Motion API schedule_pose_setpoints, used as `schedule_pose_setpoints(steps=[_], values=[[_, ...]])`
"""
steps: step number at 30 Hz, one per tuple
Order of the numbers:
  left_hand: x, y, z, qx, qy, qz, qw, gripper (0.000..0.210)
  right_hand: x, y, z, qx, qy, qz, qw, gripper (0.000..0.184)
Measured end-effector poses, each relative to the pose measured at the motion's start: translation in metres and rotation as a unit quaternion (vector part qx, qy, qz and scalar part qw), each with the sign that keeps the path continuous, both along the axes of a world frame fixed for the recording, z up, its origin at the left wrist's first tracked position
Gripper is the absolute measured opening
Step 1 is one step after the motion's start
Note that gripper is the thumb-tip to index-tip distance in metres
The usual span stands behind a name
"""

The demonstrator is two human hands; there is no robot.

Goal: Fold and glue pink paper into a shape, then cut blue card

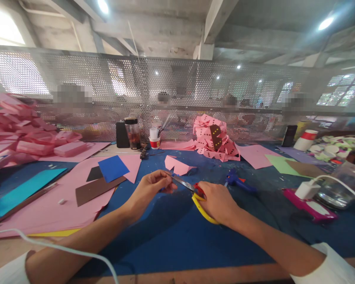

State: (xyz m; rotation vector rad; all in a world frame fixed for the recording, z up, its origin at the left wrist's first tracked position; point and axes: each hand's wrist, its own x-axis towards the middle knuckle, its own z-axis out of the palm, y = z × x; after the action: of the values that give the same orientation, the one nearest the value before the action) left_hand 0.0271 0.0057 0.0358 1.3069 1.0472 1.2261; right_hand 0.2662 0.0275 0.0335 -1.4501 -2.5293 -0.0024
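Observation:
Over the middle of the blue mat (165, 244), my right hand (220, 201) is closed round the scissors (202, 209), which have yellow and red handles. Their metal blades point left and reach my left hand (155, 185). The fingers of that hand are pinched together, with bits of a small blue piece showing by the fingertips; most of it is hidden. Just beyond the blades lies a folded pink paper piece (179, 165). A blue glue gun (239, 182) rests to the right of my right hand.
Pink sheets (68, 213) at left carry a blue square (113, 168) and a brown strip (99, 191). Pink paper strips (32, 134) are heaped behind. Dotted pink pieces (213, 136) stand at the back. At right are a magenta power strip (310, 207) and a clear jar (341, 181).

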Motion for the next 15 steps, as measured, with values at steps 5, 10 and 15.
schedule_pose_setpoints(steps=[5, 10, 15], values=[[-0.0015, 0.0006, -0.0019, -0.003, 0.0, 0.001, 1.0, 0.023, -0.0003, 0.0004, 0.0018, -0.008, -0.002, -0.011, 1.0, 0.026], [-0.0014, 0.0005, -0.0017, -0.003, -0.001, 0.001, 1.0, 0.023, 0.0004, 0.0018, -0.0004, -0.003, 0.003, -0.004, 1.0, 0.026], [-0.0005, -0.001, 0.0001, -0.007, 0.0, 0.002, 1.0, 0.025, 0.0017, 0.0029, -0.0027, 0.008, 0.013, 0.004, 1.0, 0.025]])
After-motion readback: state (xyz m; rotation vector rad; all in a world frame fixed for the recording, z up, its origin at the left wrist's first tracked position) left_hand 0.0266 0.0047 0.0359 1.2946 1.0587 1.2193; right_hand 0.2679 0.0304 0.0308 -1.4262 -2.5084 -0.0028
